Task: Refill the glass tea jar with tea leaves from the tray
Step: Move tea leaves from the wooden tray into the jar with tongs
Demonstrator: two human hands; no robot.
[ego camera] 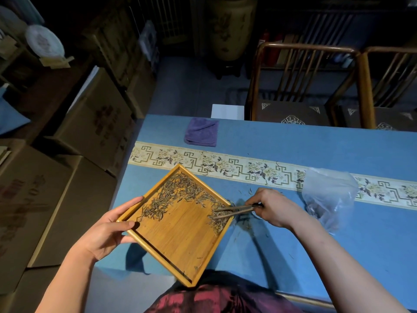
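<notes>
A square bamboo tray (180,236) is held tilted above the blue table, its right corner lowest. My left hand (108,229) grips its left corner. Dry tea leaves (178,193) lie along the tray's upper edge, and a small heap (220,219) sits at the right corner. My right hand (274,207) holds wooden tweezers (234,211) whose tips rest in that heap. The glass tea jar (242,216) stands under the tray's right corner, mostly hidden by the tray and my right hand; only part of its rim shows.
A crumpled clear plastic bag (329,195) lies right of my right hand. A folded purple cloth (202,132) sits at the table's far left. Loose leaves are scattered on the blue tablecloth (293,256). Wooden chairs (300,86) stand behind the table, cardboard boxes (90,123) to the left.
</notes>
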